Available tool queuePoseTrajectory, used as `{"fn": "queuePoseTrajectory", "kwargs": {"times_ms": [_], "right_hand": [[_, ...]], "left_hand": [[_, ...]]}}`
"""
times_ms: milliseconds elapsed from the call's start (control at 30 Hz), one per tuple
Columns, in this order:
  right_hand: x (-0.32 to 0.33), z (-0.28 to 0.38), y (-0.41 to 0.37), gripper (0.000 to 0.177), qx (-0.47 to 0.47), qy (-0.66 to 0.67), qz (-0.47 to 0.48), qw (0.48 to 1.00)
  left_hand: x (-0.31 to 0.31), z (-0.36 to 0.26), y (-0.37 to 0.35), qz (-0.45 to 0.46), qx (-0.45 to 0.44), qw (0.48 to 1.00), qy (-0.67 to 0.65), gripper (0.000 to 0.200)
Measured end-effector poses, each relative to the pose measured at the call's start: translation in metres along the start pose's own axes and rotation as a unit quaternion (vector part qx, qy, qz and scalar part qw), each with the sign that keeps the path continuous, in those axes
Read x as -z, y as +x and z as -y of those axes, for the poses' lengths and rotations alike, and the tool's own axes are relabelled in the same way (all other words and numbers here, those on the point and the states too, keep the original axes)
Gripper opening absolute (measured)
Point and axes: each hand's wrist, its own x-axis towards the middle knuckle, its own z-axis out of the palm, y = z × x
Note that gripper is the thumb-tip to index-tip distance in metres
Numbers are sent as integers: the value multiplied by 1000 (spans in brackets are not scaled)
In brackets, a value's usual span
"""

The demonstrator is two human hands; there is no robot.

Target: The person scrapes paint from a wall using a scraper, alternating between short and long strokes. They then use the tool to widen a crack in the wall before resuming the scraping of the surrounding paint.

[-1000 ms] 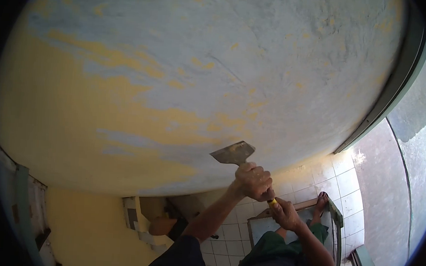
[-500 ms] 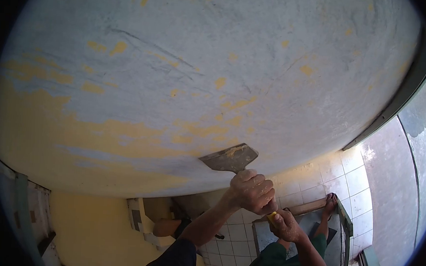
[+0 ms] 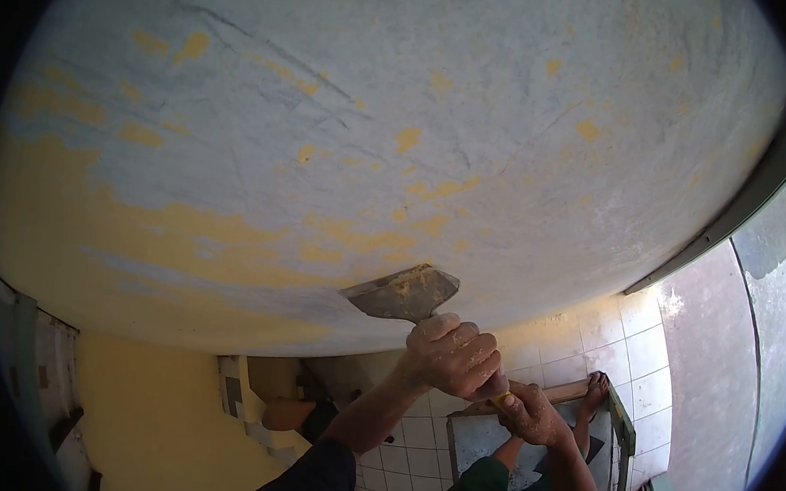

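Note:
A wide metal scraper lies with its blade against the wall, where patches of yellow paint show on a grey-white surface. Yellowish flakes cling to the blade. My left hand is wrapped round the handle close to the blade. Lower down, my right hand grips the yellow end of the same handle. Both hands are dusty, and they are near each other.
Below are a white tiled floor and a grey platform with a wooden edge, with a bare foot on it. A dark curved frame borders the wall at right. A yellow surface stands lower left.
The scraper and both hands have shifted slightly left in view, still on the wall. The camera view has also shifted a little. Both hands keep their grip.

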Motion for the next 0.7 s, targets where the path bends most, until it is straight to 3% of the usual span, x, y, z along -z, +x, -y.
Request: {"fn": "queuePoseTrajectory", "kwargs": {"times_ms": [133, 300, 367, 433, 500, 567, 700], "right_hand": [[-1, 3, -4, 49, 14, -1, -11, 1000], [-7, 70, 15, 41, 89, -157, 12, 984], [-14, 70, 8, 42, 75, -144, 13, 987], [-20, 54, -3, 43, 63, -133, 15, 989], [-18, 12, -18, 46, 109, -103, -24, 988], [-17, -14, -33, 49, 88, -81, -35, 992], [-6, 2, -38, 52, 30, -34, -65, 997]], "left_hand": [[7, -3, 8, -2, 11, 1000, -9, 21], [49, 22, 26, -37, 7, 998, 49, 20], [52, 25, 26, -32, -1, 998, 60, 19], [41, 13, 18, -109, -19, 994, 18, 17], [39, -5, 15, 10, -26, 999, -17, 15], [16, -15, 10, 5, -27, 998, -51, 16], [-5, -14, 14, -3, -26, 995, -94, 20]]}}
